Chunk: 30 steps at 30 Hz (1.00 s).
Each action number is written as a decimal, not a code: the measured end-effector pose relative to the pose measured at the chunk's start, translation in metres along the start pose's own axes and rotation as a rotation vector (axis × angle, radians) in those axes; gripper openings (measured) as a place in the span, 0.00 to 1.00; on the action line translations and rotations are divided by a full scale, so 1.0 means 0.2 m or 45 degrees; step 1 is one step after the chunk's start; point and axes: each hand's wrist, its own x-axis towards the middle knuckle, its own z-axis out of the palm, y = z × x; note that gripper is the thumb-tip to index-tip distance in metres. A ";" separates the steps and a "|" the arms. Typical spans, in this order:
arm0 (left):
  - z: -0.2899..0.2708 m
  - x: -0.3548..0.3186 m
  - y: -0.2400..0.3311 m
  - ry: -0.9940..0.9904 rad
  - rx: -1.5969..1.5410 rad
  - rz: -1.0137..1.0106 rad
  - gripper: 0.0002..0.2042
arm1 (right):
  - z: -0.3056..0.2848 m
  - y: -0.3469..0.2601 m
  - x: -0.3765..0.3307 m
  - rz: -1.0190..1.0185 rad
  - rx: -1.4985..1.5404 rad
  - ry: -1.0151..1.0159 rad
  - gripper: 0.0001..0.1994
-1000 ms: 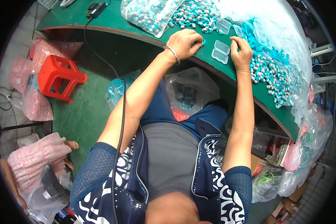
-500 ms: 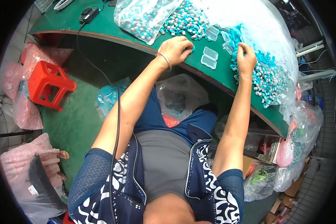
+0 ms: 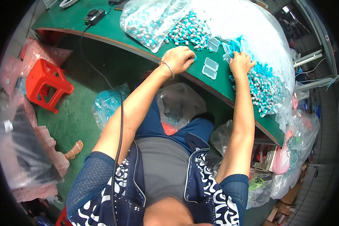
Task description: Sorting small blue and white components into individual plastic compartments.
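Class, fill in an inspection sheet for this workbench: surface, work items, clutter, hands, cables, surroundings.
Surface: green table, curved front edge.
Work items: heap of small teal and grey parts; clear plastic cases between the hands.
Clutter: clear bag of parts; big white bag.
Hands: left hand and right hand rest on the table; grip cannot be told.
Cables: black cable running from a black adapter.
Surroundings: red stool, bags on the floor.

**Your count at the bench**

You have two clear plastic cases [image 3: 210,68] lying between your hands, and at least two more [image 3: 213,44] by the bead pile. One red stool [image 3: 45,83] stands on the floor. One bracelet [image 3: 168,68] circles your left wrist.
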 end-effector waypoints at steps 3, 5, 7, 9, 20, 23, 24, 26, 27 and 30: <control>-0.01 0.01 0.00 0.002 -0.003 0.011 0.05 | 0.04 0.01 0.05 0.095 -0.015 -0.096 0.09; 0.00 0.02 0.01 -0.002 -0.021 0.023 0.05 | 0.13 0.08 0.09 0.166 -0.070 -0.173 0.10; -0.01 0.00 0.00 -0.001 -0.013 0.017 0.05 | 0.06 0.04 0.07 0.110 0.029 -0.142 0.07; -0.01 -0.01 -0.01 -0.006 -0.012 0.006 0.05 | -0.03 -0.01 0.02 0.025 0.069 -0.120 0.07; 0.00 -0.01 -0.01 0.010 -0.016 0.025 0.05 | 0.02 0.00 -0.18 -0.382 0.492 0.088 0.14; 0.01 0.00 0.00 0.007 -0.020 0.025 0.05 | 0.05 0.01 -0.17 -0.352 0.503 0.136 0.12; 0.00 0.00 -0.01 0.006 -0.014 0.019 0.05 | 0.04 0.00 -0.16 -0.359 0.490 0.115 0.12; 0.00 0.01 -0.01 -0.001 -0.025 0.020 0.05 | 0.01 -0.01 -0.16 -0.372 0.462 0.072 0.11; 0.00 0.00 0.00 -0.003 -0.030 0.019 0.05 | 0.00 -0.02 -0.17 -0.353 0.514 0.078 0.10; 0.00 0.00 0.00 -0.001 -0.033 0.019 0.05 | -0.05 -0.04 -0.20 -0.294 0.673 0.124 0.10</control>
